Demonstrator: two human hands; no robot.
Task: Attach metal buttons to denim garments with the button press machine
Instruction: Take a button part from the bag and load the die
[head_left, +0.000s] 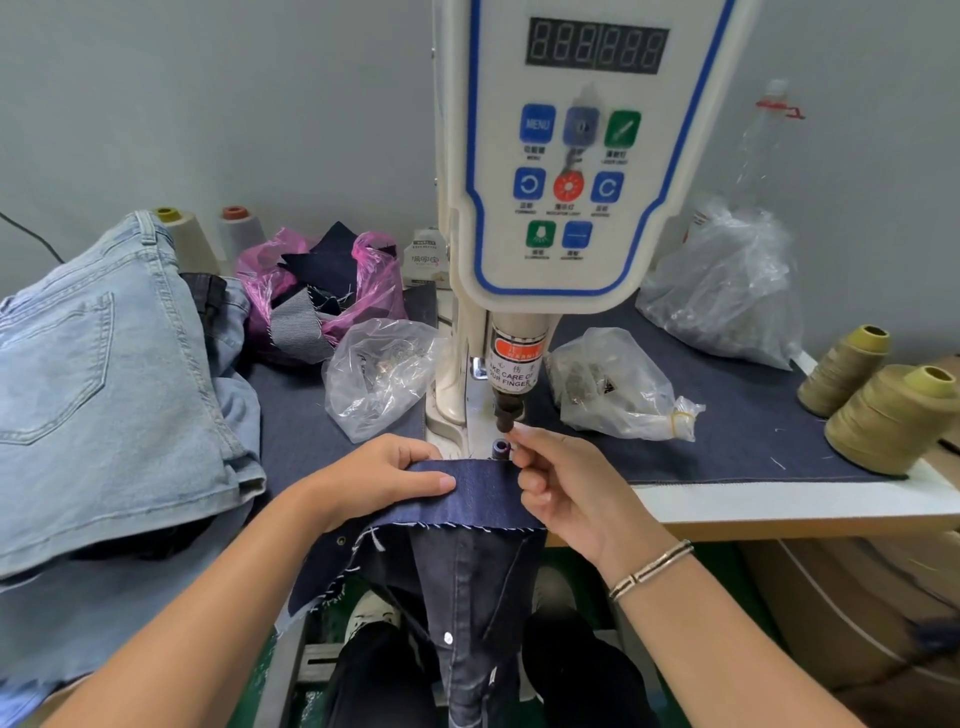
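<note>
Dark denim (467, 493) pinched under left fingers (415, 480) before die (501, 448).

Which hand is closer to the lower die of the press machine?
Right. The right hand has its fingertips right beside the lower die; the left hand grips the dark denim piece farther to the left.
</note>
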